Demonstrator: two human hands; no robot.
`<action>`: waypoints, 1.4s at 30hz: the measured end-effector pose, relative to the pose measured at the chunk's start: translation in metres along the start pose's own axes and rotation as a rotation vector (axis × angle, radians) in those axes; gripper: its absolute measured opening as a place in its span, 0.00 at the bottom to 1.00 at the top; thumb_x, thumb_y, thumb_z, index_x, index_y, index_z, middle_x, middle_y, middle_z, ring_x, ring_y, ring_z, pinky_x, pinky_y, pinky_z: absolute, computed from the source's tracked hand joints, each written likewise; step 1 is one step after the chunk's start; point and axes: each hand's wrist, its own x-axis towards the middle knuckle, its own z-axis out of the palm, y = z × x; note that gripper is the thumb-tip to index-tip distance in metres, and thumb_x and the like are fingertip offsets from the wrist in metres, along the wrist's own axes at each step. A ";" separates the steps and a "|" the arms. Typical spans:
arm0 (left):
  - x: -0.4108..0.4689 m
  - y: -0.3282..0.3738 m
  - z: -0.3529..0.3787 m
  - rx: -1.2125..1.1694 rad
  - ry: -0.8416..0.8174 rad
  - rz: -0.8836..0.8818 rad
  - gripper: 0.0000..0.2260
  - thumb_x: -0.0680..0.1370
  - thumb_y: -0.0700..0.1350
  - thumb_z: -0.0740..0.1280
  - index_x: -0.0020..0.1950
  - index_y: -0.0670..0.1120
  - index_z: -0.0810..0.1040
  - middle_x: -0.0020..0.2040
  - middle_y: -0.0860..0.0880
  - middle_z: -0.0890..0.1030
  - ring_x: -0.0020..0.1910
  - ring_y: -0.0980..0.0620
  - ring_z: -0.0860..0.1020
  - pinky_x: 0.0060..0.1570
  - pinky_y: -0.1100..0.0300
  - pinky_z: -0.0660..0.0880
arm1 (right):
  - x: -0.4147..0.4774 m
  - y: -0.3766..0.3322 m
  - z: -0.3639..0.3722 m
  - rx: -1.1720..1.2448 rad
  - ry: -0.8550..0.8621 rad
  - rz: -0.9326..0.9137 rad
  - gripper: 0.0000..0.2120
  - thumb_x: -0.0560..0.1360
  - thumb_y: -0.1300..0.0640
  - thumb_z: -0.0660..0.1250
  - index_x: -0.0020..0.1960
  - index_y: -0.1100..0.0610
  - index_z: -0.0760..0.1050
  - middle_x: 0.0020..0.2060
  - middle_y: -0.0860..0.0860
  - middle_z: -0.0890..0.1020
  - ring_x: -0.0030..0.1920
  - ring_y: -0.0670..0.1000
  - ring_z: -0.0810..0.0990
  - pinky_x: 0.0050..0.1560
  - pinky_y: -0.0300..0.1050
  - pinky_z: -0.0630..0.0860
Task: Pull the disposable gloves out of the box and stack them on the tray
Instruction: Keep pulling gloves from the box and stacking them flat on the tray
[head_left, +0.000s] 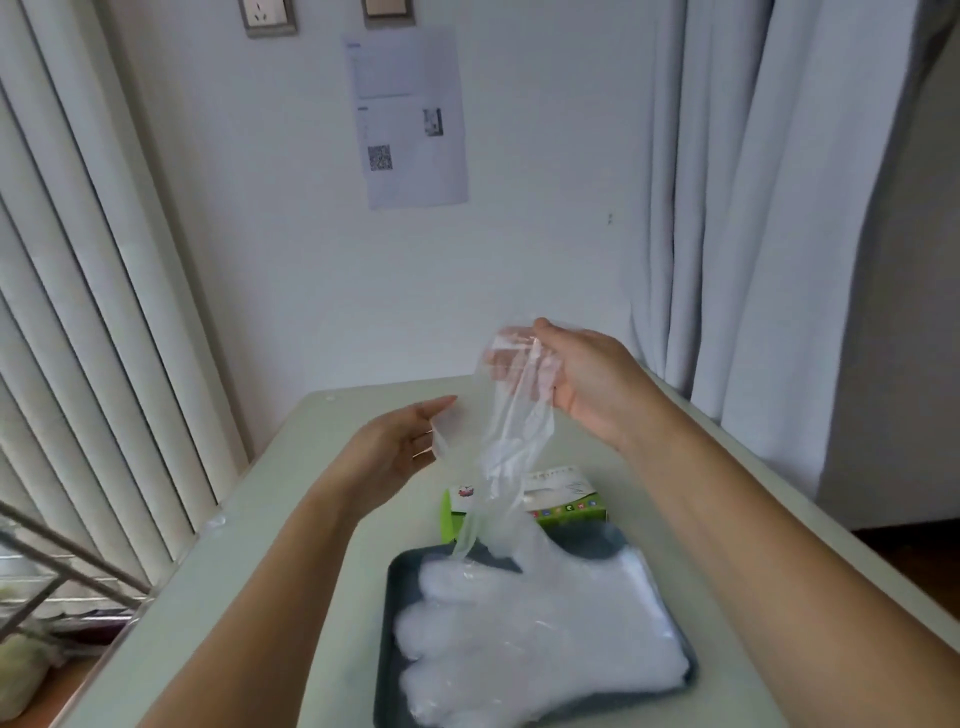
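My right hand (582, 384) pinches the glove (514, 441) by its top; it hangs over the box (566, 501), at the far edge of the tray (387, 623). My left hand (400, 447) is open, fingers straight, just beside it. I'd catch the loose end, spread it, and lay it square on the stack (535, 623).
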 end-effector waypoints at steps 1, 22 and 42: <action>-0.008 0.009 0.004 -0.083 -0.036 0.006 0.13 0.82 0.41 0.57 0.58 0.41 0.79 0.61 0.44 0.80 0.54 0.49 0.81 0.57 0.56 0.76 | -0.007 -0.002 -0.001 -0.042 0.022 -0.006 0.16 0.83 0.57 0.54 0.62 0.66 0.73 0.48 0.64 0.82 0.45 0.57 0.83 0.34 0.38 0.76; -0.078 0.028 0.091 0.514 0.081 0.194 0.11 0.78 0.45 0.68 0.47 0.37 0.82 0.37 0.48 0.85 0.42 0.50 0.84 0.35 0.58 0.72 | -0.104 0.039 -0.040 -0.378 0.006 0.243 0.09 0.69 0.64 0.75 0.48 0.62 0.82 0.38 0.57 0.84 0.33 0.47 0.81 0.32 0.37 0.76; -0.083 0.058 0.057 0.844 -0.207 0.117 0.11 0.77 0.48 0.70 0.46 0.40 0.83 0.37 0.47 0.84 0.36 0.56 0.80 0.40 0.63 0.71 | -0.096 -0.006 -0.046 -0.567 -0.136 0.149 0.33 0.69 0.53 0.74 0.71 0.55 0.67 0.60 0.48 0.77 0.61 0.45 0.74 0.63 0.38 0.66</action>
